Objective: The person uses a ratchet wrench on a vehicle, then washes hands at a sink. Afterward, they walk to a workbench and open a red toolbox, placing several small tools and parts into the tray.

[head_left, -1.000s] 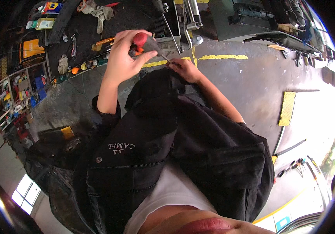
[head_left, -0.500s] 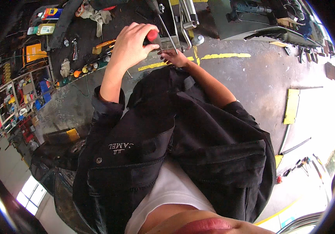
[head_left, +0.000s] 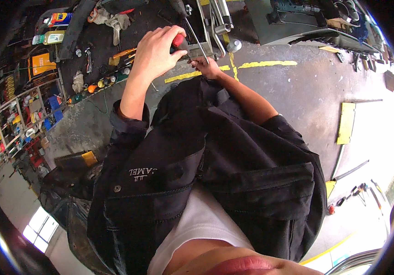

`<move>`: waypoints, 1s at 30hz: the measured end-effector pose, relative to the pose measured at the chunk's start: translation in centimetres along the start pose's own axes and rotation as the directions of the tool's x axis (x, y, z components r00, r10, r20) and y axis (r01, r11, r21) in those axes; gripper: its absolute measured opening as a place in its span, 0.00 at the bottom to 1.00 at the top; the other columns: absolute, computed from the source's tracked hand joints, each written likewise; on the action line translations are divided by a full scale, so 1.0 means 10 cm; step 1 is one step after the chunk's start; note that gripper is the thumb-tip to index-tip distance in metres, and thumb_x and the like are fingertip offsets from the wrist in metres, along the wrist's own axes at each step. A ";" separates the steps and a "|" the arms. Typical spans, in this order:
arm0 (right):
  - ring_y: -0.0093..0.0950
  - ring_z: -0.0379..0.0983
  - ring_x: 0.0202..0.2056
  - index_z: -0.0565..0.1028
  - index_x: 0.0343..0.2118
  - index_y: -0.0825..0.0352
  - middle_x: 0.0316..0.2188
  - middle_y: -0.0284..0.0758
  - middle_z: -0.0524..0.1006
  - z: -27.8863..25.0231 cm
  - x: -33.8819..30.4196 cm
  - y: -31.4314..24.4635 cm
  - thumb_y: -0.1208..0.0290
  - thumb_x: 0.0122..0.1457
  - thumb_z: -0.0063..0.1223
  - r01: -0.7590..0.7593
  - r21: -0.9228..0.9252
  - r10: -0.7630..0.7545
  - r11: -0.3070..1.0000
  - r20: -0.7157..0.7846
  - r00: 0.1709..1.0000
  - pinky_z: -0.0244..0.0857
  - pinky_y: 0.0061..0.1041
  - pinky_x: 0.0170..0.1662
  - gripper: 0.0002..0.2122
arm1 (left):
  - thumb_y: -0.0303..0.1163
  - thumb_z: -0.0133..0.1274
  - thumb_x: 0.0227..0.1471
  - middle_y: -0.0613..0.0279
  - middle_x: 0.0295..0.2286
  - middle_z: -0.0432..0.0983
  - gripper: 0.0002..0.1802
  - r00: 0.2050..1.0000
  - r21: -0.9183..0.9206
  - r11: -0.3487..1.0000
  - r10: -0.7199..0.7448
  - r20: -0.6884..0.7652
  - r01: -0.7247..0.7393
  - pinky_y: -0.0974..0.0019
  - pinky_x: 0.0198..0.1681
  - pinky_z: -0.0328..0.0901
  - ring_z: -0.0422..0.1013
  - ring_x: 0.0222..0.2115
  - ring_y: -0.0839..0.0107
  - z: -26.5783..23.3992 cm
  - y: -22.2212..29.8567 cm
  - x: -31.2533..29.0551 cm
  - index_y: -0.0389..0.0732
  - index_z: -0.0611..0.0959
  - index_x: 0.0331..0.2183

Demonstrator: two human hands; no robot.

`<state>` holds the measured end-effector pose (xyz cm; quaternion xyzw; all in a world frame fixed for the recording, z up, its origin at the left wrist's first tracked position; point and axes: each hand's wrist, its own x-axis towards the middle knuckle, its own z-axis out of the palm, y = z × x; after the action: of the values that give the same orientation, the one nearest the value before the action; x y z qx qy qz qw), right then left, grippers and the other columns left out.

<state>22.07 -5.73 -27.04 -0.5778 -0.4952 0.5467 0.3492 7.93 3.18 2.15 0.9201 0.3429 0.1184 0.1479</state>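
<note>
My left hand (head_left: 156,51) is closed round a black handle with a red end (head_left: 177,40), which looks like a screwdriver's handle. Its far end is hidden. Just to the right, my right hand (head_left: 209,68) is held lower, fingers curled in at the lower end of a thin metal rod (head_left: 196,39). That rod slants up to a dark grip at the top of the view. Whether the right fingers hold the rod or a small part beside it, I cannot tell. Both hands are over the near edge of a dark ribbed bench mat (head_left: 148,20).
On the bench to the left lie work gloves (head_left: 114,20), a blue-and-yellow can (head_left: 60,19), a pale bottle (head_left: 52,37) and several hand tools. Metal bars (head_left: 220,20) stand right of the hands. Farther right, a grey bench (head_left: 275,34) carries a power drill (head_left: 293,11). Yellow lines (head_left: 270,63) mark the floor.
The right fingers have curled in more by the rod's lower end. The left hand keeps its grip on the red-ended handle, nearly unmoved. The whole view has shifted slightly.
</note>
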 end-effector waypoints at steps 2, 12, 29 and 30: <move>0.27 0.80 0.31 0.81 0.44 0.60 0.28 0.35 0.81 0.00 -0.01 -0.05 0.58 0.66 0.51 0.008 -0.065 -0.008 0.998 -0.011 1.000 0.72 0.33 0.38 0.13 | 0.38 0.71 0.40 0.61 0.32 0.78 0.25 1.000 -0.005 1.000 -0.030 -0.002 0.030 0.57 0.42 0.69 0.75 0.37 0.56 0.02 0.01 0.00 0.48 0.78 0.40; 0.28 0.76 0.29 0.80 0.41 0.63 0.26 0.36 0.79 0.00 0.01 0.05 0.59 0.67 0.49 0.006 0.100 -0.010 0.995 0.047 0.999 0.70 0.33 0.37 0.13 | 0.46 0.71 0.39 0.60 0.32 0.78 0.27 0.997 0.007 1.000 -0.030 -0.069 0.030 0.56 0.40 0.70 0.75 0.35 0.55 0.10 -0.07 -0.01 0.46 0.77 0.38; 0.27 0.75 0.28 0.78 0.43 0.66 0.25 0.34 0.78 -0.02 0.05 0.13 0.58 0.69 0.48 0.049 0.080 -0.057 0.996 0.102 0.993 0.70 0.31 0.36 0.16 | 0.44 0.73 0.37 0.62 0.32 0.78 0.26 0.988 -0.091 0.996 0.008 -0.152 -0.022 0.57 0.43 0.69 0.75 0.35 0.57 0.10 -0.10 -0.01 0.46 0.79 0.37; 0.24 0.74 0.30 0.77 0.47 0.66 0.29 0.33 0.79 -0.03 0.00 0.08 0.58 0.69 0.48 0.032 0.177 -0.058 0.984 0.148 0.987 0.70 0.30 0.38 0.16 | 0.44 0.73 0.36 0.62 0.32 0.78 0.26 0.984 -0.141 0.990 0.000 -0.178 -0.025 0.57 0.43 0.69 0.75 0.35 0.57 0.10 -0.09 -0.02 0.46 0.80 0.36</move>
<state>22.50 -5.89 -27.80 -0.4902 -0.4839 0.6224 0.3717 7.56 3.57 0.90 0.8950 0.3396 0.2253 0.1814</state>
